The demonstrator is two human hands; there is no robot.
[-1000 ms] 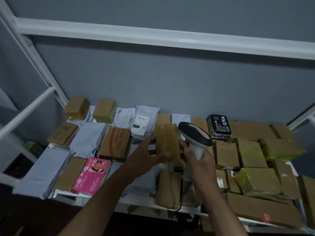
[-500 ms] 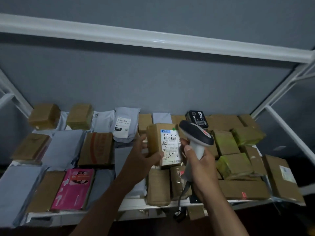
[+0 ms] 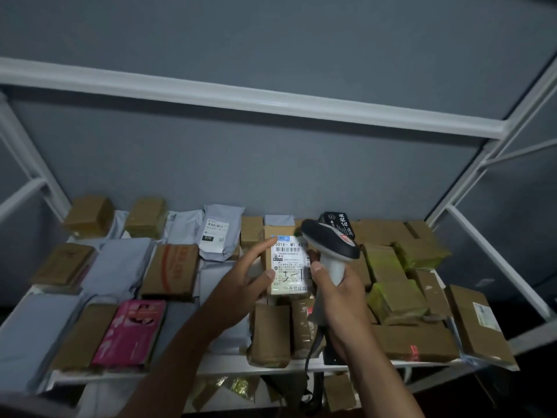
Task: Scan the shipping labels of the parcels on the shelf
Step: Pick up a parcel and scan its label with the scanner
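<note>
Our left hand (image 3: 241, 285) holds a small brown parcel (image 3: 287, 263) upright above the shelf (image 3: 229, 368), fingers (image 3: 259, 247) curled round its left edge, label (image 3: 291, 268) facing us. Our right hand (image 3: 340, 300) grips the scanner (image 3: 330, 247) just beside it.

Upright brown parcel (image 3: 286, 263), white shipping label (image 3: 291, 267) facing camera, seemingly above shelf (image 3: 211, 368).
</note>
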